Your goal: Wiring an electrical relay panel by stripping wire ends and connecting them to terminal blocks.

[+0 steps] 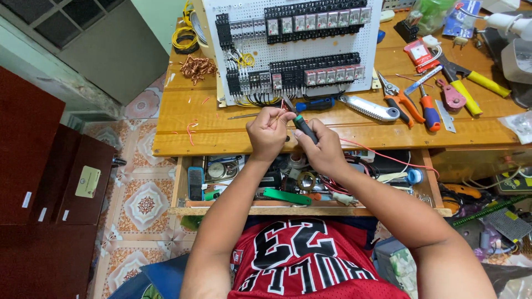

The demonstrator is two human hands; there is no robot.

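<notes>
Red wire point(279, 112) is pinched upright in the left hand point(268, 133), above the wooden bench's point(221, 138) front edge; a black-handled tool point(303, 127) is gripped in the right hand point(324, 148). The wire is best kept steady and the tool's tip worked gently.

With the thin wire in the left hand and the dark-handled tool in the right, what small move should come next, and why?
Probably close the tool on the wire near its end. The left hand pinches the thin orange wire upright, and the right hand holds the dark-handled tool with its tip angled toward that wire, both above the bench edge. Whether the tip already touches the wire cannot be told.
</notes>
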